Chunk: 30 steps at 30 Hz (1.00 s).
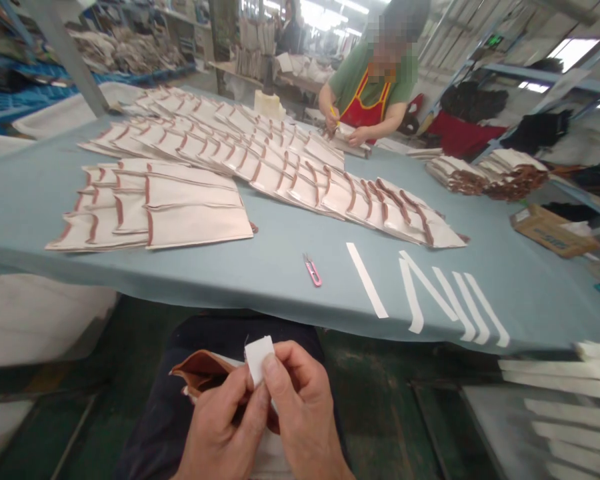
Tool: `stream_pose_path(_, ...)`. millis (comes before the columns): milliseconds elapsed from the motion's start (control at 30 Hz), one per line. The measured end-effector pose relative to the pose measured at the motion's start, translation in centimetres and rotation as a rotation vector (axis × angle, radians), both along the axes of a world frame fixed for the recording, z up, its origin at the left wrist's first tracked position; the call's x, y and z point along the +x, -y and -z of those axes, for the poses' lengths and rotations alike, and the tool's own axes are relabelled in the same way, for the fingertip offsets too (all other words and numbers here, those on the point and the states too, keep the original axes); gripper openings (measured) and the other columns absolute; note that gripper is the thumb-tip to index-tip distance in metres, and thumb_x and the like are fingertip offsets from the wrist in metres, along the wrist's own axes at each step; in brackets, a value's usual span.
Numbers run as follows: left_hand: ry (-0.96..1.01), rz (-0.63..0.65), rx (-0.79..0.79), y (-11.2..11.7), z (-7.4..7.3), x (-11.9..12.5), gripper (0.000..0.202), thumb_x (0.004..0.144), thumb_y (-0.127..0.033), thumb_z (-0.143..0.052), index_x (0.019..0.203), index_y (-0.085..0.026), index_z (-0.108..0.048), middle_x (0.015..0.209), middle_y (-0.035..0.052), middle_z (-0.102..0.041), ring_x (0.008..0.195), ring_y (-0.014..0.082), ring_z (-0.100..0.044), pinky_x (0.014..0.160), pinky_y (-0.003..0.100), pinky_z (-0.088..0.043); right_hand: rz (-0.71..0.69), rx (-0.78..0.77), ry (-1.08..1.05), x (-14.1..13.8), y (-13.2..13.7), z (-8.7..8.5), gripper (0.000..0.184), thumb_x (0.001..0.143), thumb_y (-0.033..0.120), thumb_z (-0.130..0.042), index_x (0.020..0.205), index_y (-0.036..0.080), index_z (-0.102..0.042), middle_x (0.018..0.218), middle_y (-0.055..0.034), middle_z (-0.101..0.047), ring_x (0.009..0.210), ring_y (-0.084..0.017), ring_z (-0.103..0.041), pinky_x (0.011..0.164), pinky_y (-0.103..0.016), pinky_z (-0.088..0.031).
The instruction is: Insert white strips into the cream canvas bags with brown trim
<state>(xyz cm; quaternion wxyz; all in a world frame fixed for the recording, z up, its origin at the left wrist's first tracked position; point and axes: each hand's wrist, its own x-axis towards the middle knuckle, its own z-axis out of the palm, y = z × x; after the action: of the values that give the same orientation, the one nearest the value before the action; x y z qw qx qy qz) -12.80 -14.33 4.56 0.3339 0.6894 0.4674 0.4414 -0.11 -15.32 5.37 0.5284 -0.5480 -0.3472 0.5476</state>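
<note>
From where I stand, the work is all in the fingertips, held low over the person's lap and just off the near edge of the cloth-covered table (280, 273). The small white piece (258, 355) sits upright between the two hands: the right hand (305, 400) pinches it, thumb laid on its face and forefinger curled behind, while the left hand (225, 420) has thumb and forefinger closed together at its lower left edge. Beneath and behind them a pale pouch with a brown lining (203, 370) rests on the lap, its mouth gaping to the left. Whether the left fingertips pinch the white piece alone or some of the pouch as well, I can't fairly say, since the knuckles cover the spot. To handle so small a piece well, I'd have the right thumb press flat and near the edge so it can't twist, with the left pinch close beside it and both wrists low and steady. A fine dark thread sticks out at the top left corner, and I'd mind that it doesn't get folded under. The pouch is best kept slack, so its weight doesn't drag on the fingers. The pink snips (313, 272) lie within easy reach on the table, left of the loose white strips (367, 280).
</note>
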Motion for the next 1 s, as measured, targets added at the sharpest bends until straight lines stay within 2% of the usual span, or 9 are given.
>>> stream_pose_path(233,0.042,0.032,-0.038,1.8,0.3,-0.5,0.032,0.108,-0.019,-0.06,0.078,-0.021,-0.071,0.063,-0.0053,-0.071,0.051,0.0107,-0.066,0.054,0.017,-0.049,-0.04,-0.083,0.024,-0.9,0.1,-1.4,0.034,0.1,0.049,-0.072,0.082,0.019,-0.072,0.071,0.0021,-0.063,0.064,-0.012,-0.048,0.061,-0.022,-0.045)
stream_pose_path(300,0.107,-0.041,-0.1,2.4,0.1,-0.5,0.03,0.111,-0.027,-0.059,0.084,-0.022,-0.073,0.064,-0.0054,-0.069,0.051,0.0119,-0.063,0.056,0.02,-0.048,-0.042,-0.11,-0.02,-1.0,-0.1,-1.5,0.035,0.1,0.05,-0.071,0.085,0.019,-0.071,0.073,0.0016,-0.066,0.062,-0.012,-0.05,0.06,-0.023,-0.047)
stream_pose_path(367,0.169,-0.198,-0.206,2.6,0.0,-0.7,0.037,0.114,-0.042,-0.056,0.085,-0.023,-0.069,0.066,-0.005,-0.064,0.053,0.0144,-0.059,0.056,0.024,-0.046,-0.043,-0.093,-0.04,-0.9,-0.3,-1.2,0.039,0.102,0.054,-0.07,0.087,0.019,-0.071,0.074,0.0005,-0.068,0.062,-0.013,-0.054,0.063,-0.023,-0.051)
stream_pose_path(467,0.232,-0.335,-0.345,2.5,0.4,-1.6,0.058,0.116,-0.062,-0.045,0.073,-0.025,-0.053,0.066,-0.0037,-0.051,0.059,0.017,-0.048,0.057,0.028,-0.042,-0.046,-0.031,-0.011,-0.6,-0.4,-0.4,0.047,0.103,0.062,-0.069,0.086,0.019,-0.07,0.072,-0.0009,-0.069,0.063,-0.014,-0.06,0.065,-0.024,-0.054)
stream_pose_path(567,0.262,-0.287,-0.406,2.2,1.5,-2.9,0.068,0.115,-0.073,-0.032,0.067,-0.026,-0.041,0.063,-0.0036,-0.042,0.057,0.0171,-0.042,0.057,0.03,-0.04,-0.085,-0.066,-0.007,-0.5,0.1,0.8,0.053,0.101,0.071,-0.069,0.083,0.02,-0.064,0.067,0.0008,-0.066,0.055,-0.012,-0.053,0.056,-0.023,-0.048)
stream_pose_path(667,0.223,-0.225,-0.444,2.5,2.2,-4.1,0.071,0.114,-0.076,-0.03,0.067,-0.025,-0.047,0.063,-0.0015,-0.049,0.058,0.0175,-0.045,0.056,0.029,-0.041,-0.151,-0.138,0.004,-0.7,0.9,2.1,0.058,0.098,0.076,-0.07,0.081,0.022,-0.059,0.061,0.0039,-0.06,0.05,-0.01,-0.044,0.05,-0.022,-0.04)
stream_pose_path(733,0.191,-0.162,-0.477,2.8,2.2,-4.8,0.064,0.112,-0.069,-0.044,0.068,-0.022,-0.054,0.065,-0.0002,-0.057,0.06,0.0175,-0.051,0.057,0.028,-0.043,-0.171,-0.166,0.027,-0.8,1.5,2.8,0.057,0.098,0.075,-0.069,0.082,0.021,-0.06,0.062,0.0044,-0.059,0.05,-0.009,-0.041,0.05,-0.022,-0.036)
stream_pose_path(833,0.162,-0.063,-0.514,3.1,1.5,-5.6,0.047,0.104,-0.053,-0.063,0.07,-0.021,-0.059,0.066,-0.0014,-0.06,0.059,0.0161,-0.053,0.056,0.025,-0.043,-0.163,-0.138,0.076,-0.7,1.9,3.5,0.053,0.101,0.069,-0.067,0.083,0.02,-0.065,0.063,0.0038,-0.058,0.053,-0.01,-0.042,0.05,-0.022,-0.033)
stream_pose_path(1000,0.027,0.05,-0.501,2.4,0.2,-6.0,0.03,0.1,-0.039,-0.064,0.077,-0.019,-0.07,0.07,-0.0009,-0.064,0.059,0.0149,-0.056,0.054,0.023,-0.043,-0.166,-0.074,0.192,0.2,1.5,3.2,0.044,0.101,0.059,-0.068,0.084,0.019,-0.07,0.064,0.0037,-0.059,0.057,-0.012,-0.047,0.054,-0.023,-0.039)
